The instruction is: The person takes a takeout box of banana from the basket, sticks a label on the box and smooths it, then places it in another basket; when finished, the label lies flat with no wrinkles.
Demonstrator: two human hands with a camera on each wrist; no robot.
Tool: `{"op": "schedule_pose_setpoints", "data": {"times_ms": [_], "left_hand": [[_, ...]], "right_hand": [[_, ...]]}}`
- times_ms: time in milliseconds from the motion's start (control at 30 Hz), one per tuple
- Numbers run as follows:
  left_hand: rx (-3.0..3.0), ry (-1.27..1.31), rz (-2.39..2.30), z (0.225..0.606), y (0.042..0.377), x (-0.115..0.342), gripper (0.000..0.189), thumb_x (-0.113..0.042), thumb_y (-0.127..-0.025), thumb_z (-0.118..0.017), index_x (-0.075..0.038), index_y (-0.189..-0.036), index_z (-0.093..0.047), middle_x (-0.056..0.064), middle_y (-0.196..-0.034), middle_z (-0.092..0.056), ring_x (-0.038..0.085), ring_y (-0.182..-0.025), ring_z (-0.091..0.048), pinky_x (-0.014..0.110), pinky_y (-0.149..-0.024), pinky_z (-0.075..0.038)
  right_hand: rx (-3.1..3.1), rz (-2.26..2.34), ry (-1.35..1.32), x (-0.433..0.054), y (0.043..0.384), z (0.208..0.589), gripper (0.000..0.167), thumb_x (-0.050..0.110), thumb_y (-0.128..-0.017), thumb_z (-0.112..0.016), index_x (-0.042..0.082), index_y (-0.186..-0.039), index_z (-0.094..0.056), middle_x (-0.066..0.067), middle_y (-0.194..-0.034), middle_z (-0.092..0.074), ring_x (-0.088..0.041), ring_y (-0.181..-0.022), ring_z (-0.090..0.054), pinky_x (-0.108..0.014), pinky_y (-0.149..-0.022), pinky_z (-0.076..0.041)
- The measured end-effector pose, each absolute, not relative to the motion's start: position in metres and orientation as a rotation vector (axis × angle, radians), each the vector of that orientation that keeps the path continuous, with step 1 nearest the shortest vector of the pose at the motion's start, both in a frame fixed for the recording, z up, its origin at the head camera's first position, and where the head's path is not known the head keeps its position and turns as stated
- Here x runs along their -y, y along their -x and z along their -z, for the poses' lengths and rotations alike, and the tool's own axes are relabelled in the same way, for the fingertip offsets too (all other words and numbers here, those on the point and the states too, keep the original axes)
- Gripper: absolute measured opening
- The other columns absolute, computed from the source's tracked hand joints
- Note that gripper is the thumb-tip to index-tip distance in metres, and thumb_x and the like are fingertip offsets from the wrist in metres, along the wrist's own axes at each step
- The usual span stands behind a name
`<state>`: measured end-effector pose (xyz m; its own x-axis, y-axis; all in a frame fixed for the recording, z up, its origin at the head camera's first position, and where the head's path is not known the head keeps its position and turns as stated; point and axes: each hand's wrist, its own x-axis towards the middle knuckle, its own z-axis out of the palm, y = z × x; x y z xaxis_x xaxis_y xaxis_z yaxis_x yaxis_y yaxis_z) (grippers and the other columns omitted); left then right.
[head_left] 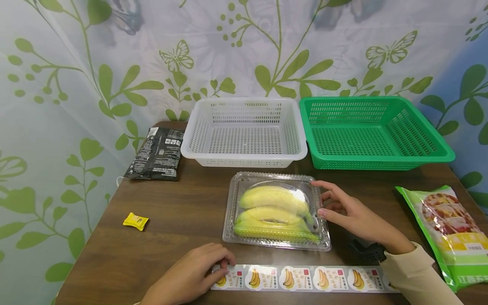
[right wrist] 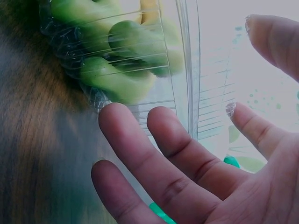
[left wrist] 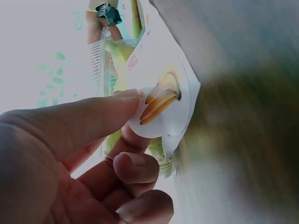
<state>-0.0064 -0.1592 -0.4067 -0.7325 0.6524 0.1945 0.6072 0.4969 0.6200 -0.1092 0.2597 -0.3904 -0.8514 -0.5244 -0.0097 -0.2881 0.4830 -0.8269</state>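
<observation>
On a brown bench, a clear plastic box is holding bananas. The left hand is pinching a banana-sticker strip in front; the right hand, fingers spread, is touching the box's right edge. Behind, a white basket is standing beside a green basket.

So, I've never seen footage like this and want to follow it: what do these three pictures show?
There's no machine: you see a person's left hand and right hand, both bare. The widest picture is taken from the head, looking forward and down; the other two from the left and right wrists. On the wooden table are a clear box of bananas, a sticker strip, a white basket, a green basket, a black packet, a small yellow packet and a green-and-white bag. The left hand pinches the sticker strip's left end; the right hand touches the clear box's right edge.
</observation>
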Motion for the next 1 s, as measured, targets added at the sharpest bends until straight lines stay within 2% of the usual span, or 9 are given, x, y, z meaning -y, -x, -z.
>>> {"op": "schedule_pose_setpoints", "data": {"times_ms": [200, 400, 533, 633, 767, 900, 1000], "left_hand": [[-2.597, -1.158, -1.141, 0.4, 0.007, 0.166, 0.018, -0.015, -0.101, -0.066, -0.024, -0.116, -0.067, -0.015, -0.104, -0.063, 0.0, -0.092, -0.055, 0.019, -0.082, -0.048], [-2.443, -1.191, -1.296, 0.397, 0.008, 0.171, 0.021, -0.013, -0.102, -0.064, -0.023, -0.12, -0.065, -0.013, -0.105, -0.063, 0.0, -0.09, -0.056, 0.019, -0.078, -0.05], [-2.276, -1.101, -1.436, 0.397, 0.009, 0.174, 0.021, -0.011, -0.102, -0.064, -0.024, -0.119, -0.066, -0.014, -0.104, -0.063, 0.001, -0.086, -0.057, 0.02, -0.071, -0.052], [-2.159, -1.028, -1.57, 0.398, 0.01, 0.176, 0.022, -0.009, -0.101, -0.066, -0.024, -0.117, -0.066, -0.01, -0.097, -0.06, 0.001, -0.079, -0.052, 0.019, -0.061, -0.048], [-2.005, -0.945, -1.753, 0.4, 0.011, 0.181, 0.024, 0.0, -0.099, -0.065, -0.016, -0.117, -0.066, 0.001, -0.099, -0.063, 0.002, -0.077, -0.049, 0.021, -0.056, -0.044], [-1.82, -0.924, -1.965, 0.401, 0.011, 0.185, 0.027, 0.014, -0.096, -0.059, -0.003, -0.117, -0.062, 0.01, -0.108, -0.063, 0.007, -0.086, -0.056, 0.026, -0.066, -0.051], [-1.705, -0.903, -2.082, 0.402, 0.014, 0.187, 0.026, 0.018, -0.095, -0.054, 0.003, -0.115, -0.057, 0.007, -0.109, -0.061, 0.011, -0.091, -0.059, 0.028, -0.072, -0.054]], "right_hand": [[-2.464, 1.317, 0.687, -0.26, 0.11, 0.392, 0.068, 0.017, -0.103, -0.064, 0.028, -0.16, -0.029, -0.007, -0.123, -0.058, -0.016, -0.109, -0.062, -0.032, -0.085, -0.055], [-2.461, 1.348, 0.714, -0.261, 0.11, 0.395, 0.067, 0.013, -0.103, -0.063, 0.027, -0.16, -0.029, -0.004, -0.125, -0.059, -0.016, -0.111, -0.06, -0.031, -0.088, -0.054], [-2.481, 1.351, 0.716, -0.261, 0.11, 0.397, 0.067, 0.013, -0.103, -0.063, 0.027, -0.159, -0.031, -0.003, -0.125, -0.059, -0.015, -0.111, -0.06, -0.031, -0.087, -0.054], [-2.505, 1.347, 0.712, -0.261, 0.109, 0.399, 0.067, 0.013, -0.102, -0.064, 0.028, -0.159, -0.032, -0.002, -0.123, -0.06, -0.015, -0.11, -0.061, -0.03, -0.088, -0.054], [-2.513, 1.365, 0.719, -0.261, 0.11, 0.402, 0.067, 0.011, -0.101, -0.065, 0.027, -0.158, -0.033, -0.004, -0.119, -0.06, -0.016, -0.108, -0.062, -0.029, -0.088, -0.053], [-2.514, 1.374, 0.727, -0.262, 0.11, 0.405, 0.068, 0.01, -0.101, -0.065, 0.027, -0.159, -0.033, -0.004, -0.119, -0.059, -0.015, -0.108, -0.061, -0.029, -0.087, -0.053], [-2.517, 1.38, 0.737, -0.262, 0.111, 0.407, 0.069, 0.009, -0.101, -0.065, 0.027, -0.159, -0.032, -0.004, -0.12, -0.06, -0.015, -0.108, -0.062, -0.029, -0.087, -0.053]]}}
